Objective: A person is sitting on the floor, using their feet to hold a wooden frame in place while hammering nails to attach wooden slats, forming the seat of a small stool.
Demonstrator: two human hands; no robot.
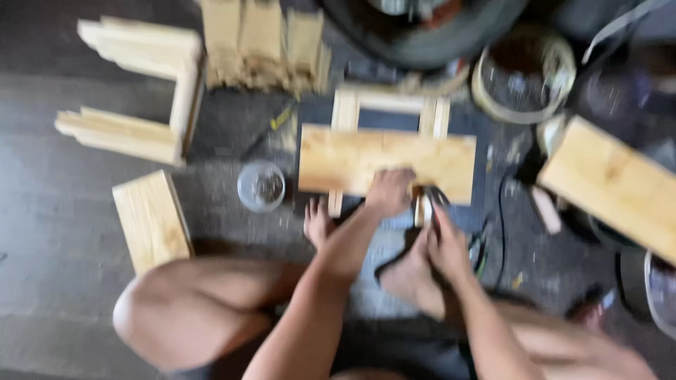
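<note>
A dark, blurred tool (433, 200) was gripped in the right hand (447, 246) while the pale rectangular wooden board (387, 163), laid across a light wooden frame (391, 104), was pressed flat by the left hand (389, 191), so fastening seemed underway, calling next for steady aim.

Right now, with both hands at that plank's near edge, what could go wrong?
1. The left hand presses the plank right beside the right hand, which seems to grip a tool; a slip could hit fingers.
2. Bare feet sit just below the work.
3. The plank may shift on its frame.
</note>
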